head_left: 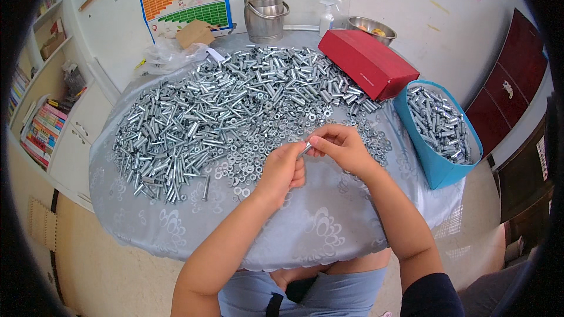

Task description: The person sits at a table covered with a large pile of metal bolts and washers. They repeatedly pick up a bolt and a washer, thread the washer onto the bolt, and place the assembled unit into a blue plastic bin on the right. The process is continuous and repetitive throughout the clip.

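Observation:
My left hand [283, 170] and my right hand [339, 148] meet over the near side of the heap. Between them is a short silver bolt [305, 149], its ends partly covered by my fingers. The left fingers are curled closed around one end, while the right thumb and forefinger pinch at the other. Loose washers and nuts [244, 167] spread beneath and beside both hands. Farther left and back lies a big pile of metal bolts and sleeves [194, 120]. One long bolt [205, 188] lies apart near the pile's front left edge.
A blue fabric bin [443, 167] full of bolt assemblies stands at the right table edge. Behind the pile are a red box [370, 61], a steel pot [264, 17], a spray bottle [326, 17], a metal bowl [373, 28] and a plastic bag [170, 56]. A patterned grey cloth [317, 229] covers the table.

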### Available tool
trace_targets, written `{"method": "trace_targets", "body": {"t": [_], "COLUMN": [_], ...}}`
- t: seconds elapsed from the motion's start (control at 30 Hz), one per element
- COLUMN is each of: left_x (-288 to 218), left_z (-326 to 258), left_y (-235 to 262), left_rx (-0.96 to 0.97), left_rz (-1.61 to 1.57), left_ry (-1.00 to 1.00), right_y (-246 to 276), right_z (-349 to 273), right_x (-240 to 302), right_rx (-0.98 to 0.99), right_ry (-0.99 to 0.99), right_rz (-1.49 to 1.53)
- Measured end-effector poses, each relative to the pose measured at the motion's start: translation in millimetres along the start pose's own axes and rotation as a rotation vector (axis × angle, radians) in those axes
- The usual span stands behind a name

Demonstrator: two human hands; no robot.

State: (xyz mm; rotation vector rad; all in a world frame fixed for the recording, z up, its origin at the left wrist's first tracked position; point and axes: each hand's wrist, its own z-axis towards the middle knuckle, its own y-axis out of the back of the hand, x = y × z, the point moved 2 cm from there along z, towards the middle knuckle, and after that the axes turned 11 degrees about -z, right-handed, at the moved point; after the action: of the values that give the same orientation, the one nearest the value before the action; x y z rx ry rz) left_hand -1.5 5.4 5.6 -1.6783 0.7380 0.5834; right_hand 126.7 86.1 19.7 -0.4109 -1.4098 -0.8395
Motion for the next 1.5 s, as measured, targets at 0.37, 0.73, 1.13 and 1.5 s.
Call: {"method": "trace_targets", "body": {"t": [0.37,0.73,1.13,1.5], "left_x": [-4.6,-6.5,-3.9,-0.6], "left_z": [-8.6,-8.8,4.7,2.6], "left_y": [-7.7,-9.3,13.0,9.6], "left_rx": [-0.024,-0.040,-0.066,-0.060], "left_rz": [0.066,0.078,-0.092,-0.040], "left_ry": [0.015,-0.031,0.028,0.030], "right_y": [-12.5,1.6,30.7,22.2], "right_z": [-1.6,-1.8,-3.1,-1.6], "right_x": [4.8,4.9,-15.9,-24.8], "right_rx": [0.011,-0.062,-0.172,-0.246], "right_ry": [0.003,0.083,0.255,0.266], "right_rz": [0.078,-0.064,-1.079,-1.094]}}
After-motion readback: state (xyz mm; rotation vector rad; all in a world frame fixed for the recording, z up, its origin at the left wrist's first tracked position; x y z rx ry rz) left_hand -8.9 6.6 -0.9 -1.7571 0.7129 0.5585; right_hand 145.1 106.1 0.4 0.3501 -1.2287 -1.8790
